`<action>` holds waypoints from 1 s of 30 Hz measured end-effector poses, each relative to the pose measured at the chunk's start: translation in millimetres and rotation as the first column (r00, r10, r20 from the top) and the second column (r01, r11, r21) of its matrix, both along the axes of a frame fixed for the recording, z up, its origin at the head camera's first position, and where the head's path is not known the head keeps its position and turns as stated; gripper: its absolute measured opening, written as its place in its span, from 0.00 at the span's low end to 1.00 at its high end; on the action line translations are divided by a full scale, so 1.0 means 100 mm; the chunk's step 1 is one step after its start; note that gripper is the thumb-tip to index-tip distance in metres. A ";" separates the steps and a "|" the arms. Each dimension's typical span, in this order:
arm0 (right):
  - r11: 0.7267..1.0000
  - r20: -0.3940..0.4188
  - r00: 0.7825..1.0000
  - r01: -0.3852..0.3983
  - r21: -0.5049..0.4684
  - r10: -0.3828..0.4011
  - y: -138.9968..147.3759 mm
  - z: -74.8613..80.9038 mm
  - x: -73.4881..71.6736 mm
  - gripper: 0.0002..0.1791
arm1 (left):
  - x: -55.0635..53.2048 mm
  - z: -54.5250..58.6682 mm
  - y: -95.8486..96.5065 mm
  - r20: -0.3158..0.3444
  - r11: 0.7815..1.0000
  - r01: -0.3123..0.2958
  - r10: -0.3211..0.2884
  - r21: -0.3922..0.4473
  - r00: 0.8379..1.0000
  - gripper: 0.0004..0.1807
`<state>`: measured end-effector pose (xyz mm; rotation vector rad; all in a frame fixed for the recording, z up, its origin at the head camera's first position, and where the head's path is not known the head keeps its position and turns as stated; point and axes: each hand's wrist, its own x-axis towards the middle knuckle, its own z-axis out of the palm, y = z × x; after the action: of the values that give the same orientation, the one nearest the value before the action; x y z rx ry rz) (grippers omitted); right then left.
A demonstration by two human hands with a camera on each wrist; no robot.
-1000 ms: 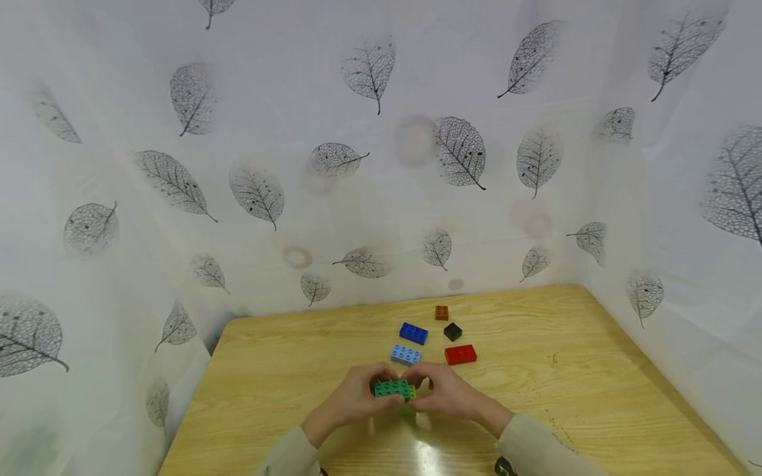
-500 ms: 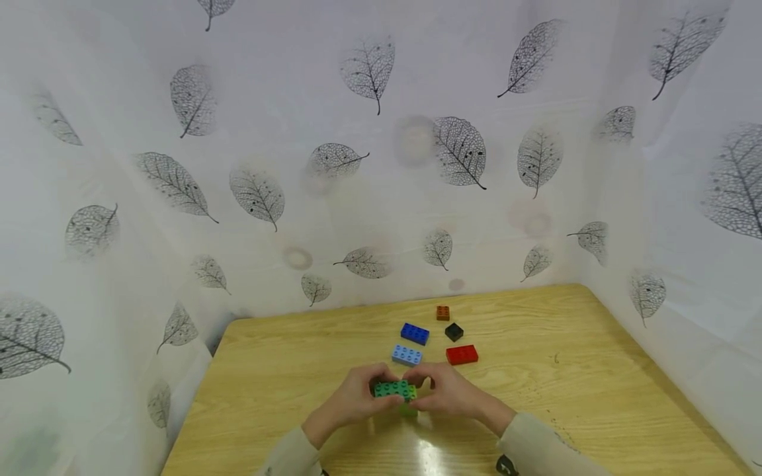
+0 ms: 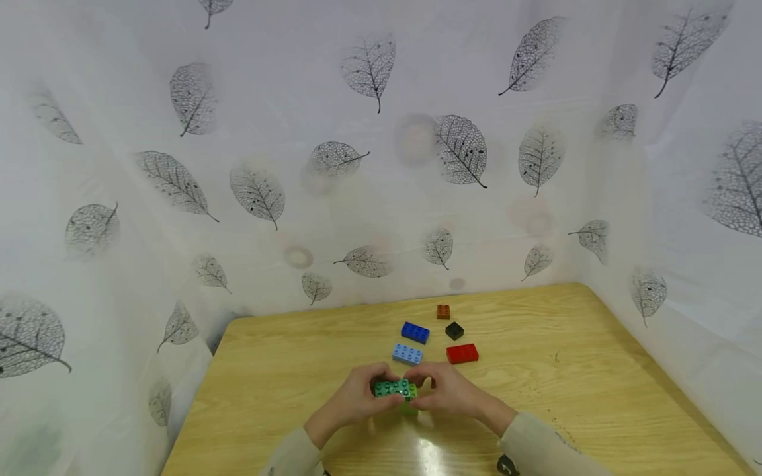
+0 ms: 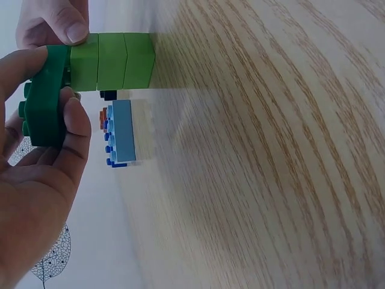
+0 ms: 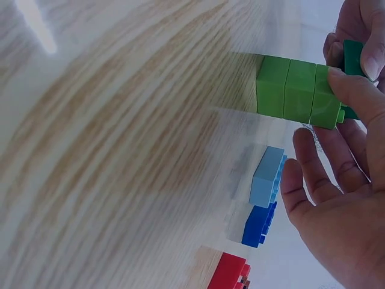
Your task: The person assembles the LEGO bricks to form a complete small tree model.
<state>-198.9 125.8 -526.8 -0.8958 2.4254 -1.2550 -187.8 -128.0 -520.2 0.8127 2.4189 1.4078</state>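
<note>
My left hand (image 3: pixel 356 395) pinches a dark green toy brick (image 4: pixel 47 105) between thumb and fingers. The brick lies at the top of a stack of three light green bricks (image 5: pixel 295 90) and juts out well to the left of it. Some light green studs show at the edge between them, and the dark brick tilts slightly in the left wrist view. My right hand (image 3: pixel 449 395) grips the upper part of the stack, thumb on the near side. The stack stands upright on the wooden table (image 3: pixel 286 370).
Beyond my hands lie a light blue brick (image 3: pixel 407 354), a dark blue brick (image 3: pixel 415 332) and a red brick (image 3: pixel 462 354). Farther back are a black brick (image 3: pixel 454 330) and a small orange-brown brick (image 3: pixel 443 312). A leaf-print curtain (image 3: pixel 381 198) surrounds the table's back and sides.
Both hands keep their hold on the dark green brick and the stack, nearly still. The whole head view shifts very slightly.
</note>
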 end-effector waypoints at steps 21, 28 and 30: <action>1.000 0.014 1.000 -0.002 0.023 0.002 0.02 -0.01 0.00 0.21 | -0.03 0.01 -0.01 0.055 1.000 0.013 -0.013 -0.016 0.998 0.11; 1.000 0.020 1.000 -0.001 0.011 0.000 0.02 -0.01 0.00 0.20 | -0.03 0.04 0.00 0.071 1.000 0.004 -0.002 -0.029 0.997 0.11; 1.000 0.018 1.000 -0.006 0.004 0.006 0.01 -0.02 0.00 0.20 | -0.03 0.04 -0.01 0.072 0.999 0.003 0.000 -0.033 0.997 0.11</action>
<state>-199.1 127.1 -528.3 -0.8863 2.4087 -1.2499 -190.3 -128.8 -515.9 0.7423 2.3805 1.3682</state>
